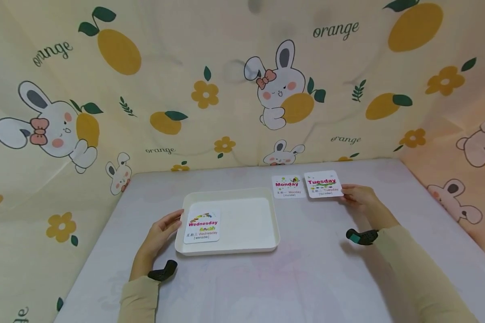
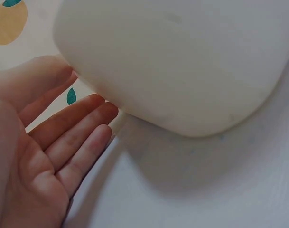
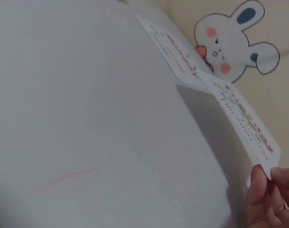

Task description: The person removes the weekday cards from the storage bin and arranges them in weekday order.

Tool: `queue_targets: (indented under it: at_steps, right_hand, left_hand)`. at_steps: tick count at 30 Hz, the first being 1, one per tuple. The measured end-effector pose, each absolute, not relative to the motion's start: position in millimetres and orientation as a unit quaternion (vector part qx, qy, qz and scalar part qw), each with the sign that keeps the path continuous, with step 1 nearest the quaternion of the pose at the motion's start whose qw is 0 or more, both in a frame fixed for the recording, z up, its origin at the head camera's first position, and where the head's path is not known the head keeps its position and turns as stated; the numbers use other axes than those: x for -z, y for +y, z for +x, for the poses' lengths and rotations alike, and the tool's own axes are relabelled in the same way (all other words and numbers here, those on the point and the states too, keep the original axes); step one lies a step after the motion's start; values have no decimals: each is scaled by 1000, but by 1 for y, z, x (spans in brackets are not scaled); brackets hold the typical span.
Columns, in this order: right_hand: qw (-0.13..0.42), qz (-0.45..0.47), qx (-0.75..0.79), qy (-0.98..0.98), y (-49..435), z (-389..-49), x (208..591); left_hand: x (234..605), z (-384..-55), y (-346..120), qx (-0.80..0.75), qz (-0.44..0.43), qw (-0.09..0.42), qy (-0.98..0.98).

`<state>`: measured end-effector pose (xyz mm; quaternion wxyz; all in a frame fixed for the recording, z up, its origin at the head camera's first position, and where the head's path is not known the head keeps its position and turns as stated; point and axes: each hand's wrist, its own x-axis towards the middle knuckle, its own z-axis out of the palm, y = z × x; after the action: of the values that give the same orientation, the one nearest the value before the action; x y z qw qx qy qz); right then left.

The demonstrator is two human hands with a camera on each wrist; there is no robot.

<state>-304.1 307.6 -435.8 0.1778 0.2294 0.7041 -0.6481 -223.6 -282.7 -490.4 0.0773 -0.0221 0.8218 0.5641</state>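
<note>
At the back right, my right hand (image 1: 360, 199) pinches the right edge of the Tuesday card (image 1: 323, 184) between thumb and fingers. A shadow shows beneath this card in the right wrist view, its near side raised from the table. Just left of it lies the Monday card (image 1: 288, 186), their edges close together. My left hand (image 1: 159, 233) is at the left side of the white tray (image 1: 246, 250), fingertips touching its rim and fingers fairly straight. Inside the tray, at its left end, rests the Wednesday card (image 1: 202, 225). The tray's outer wall (image 2: 172, 71) fills much of the left wrist view.
A pale cloth covers the table (image 1: 307, 269). Behind and at both sides hangs a cream curtain (image 1: 226, 54) printed with rabbits and oranges. Dark wrist devices sit on both forearms.
</note>
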Motion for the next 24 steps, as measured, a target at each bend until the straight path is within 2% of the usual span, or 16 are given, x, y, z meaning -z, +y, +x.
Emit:
queue_targets:
  at_steps: [8,24]
  right_hand:
    - [141,253,671,683,315,-311,443]
    - [131,276,610,731,310,-319,447]
  left_hand:
    - [490,-223,-283,-574,-20,75,815]
    - [489,-222,-281,-564,-27,74,822]
